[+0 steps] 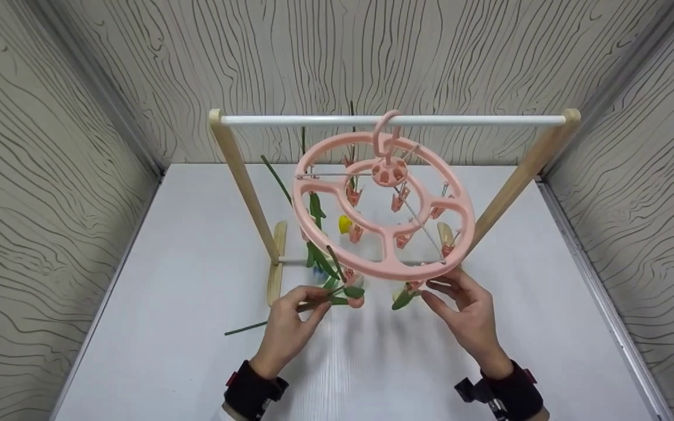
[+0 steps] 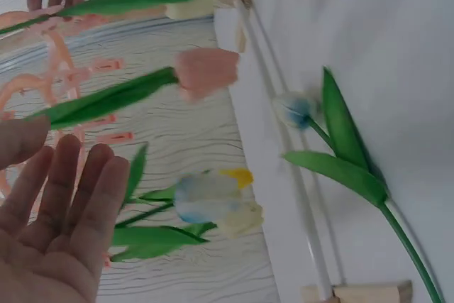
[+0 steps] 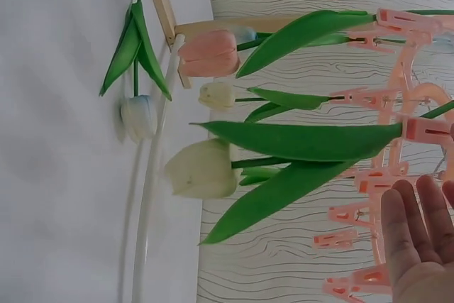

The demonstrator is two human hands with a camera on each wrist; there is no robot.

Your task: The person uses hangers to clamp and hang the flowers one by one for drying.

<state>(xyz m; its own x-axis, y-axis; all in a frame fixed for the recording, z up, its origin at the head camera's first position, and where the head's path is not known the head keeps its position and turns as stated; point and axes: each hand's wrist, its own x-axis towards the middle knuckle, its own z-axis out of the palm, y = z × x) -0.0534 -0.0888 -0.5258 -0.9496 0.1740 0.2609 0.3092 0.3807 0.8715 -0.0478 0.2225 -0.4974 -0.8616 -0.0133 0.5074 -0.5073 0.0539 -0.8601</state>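
Note:
A pink round clip hanger (image 1: 387, 270) hangs by its hook, with tulips clipped head-down. My left hand (image 1: 293, 327) is beside the pink tulip (image 2: 206, 74); in the left wrist view its fingers are extended and the thumb lies close to the tulip's leaf (image 2: 106, 98). Whether the thumb touches it I cannot tell. My right hand (image 1: 471, 316) is at the hanger's near right edge, by the white tulip (image 3: 202, 168) and its pink clip (image 3: 428, 130). Its fingers (image 3: 402, 235) look straight below that clip, with the thumb mostly out of frame.
A wooden stand (image 1: 243, 187) with a white top rod (image 1: 302, 120) carries the hanger. On the white table (image 1: 185, 280) lies a blue-and-white tulip (image 3: 139, 117). More tulips, one of them yellow (image 1: 344, 224), hang at the hanger's left. Several clips (image 1: 399, 199) hold nothing.

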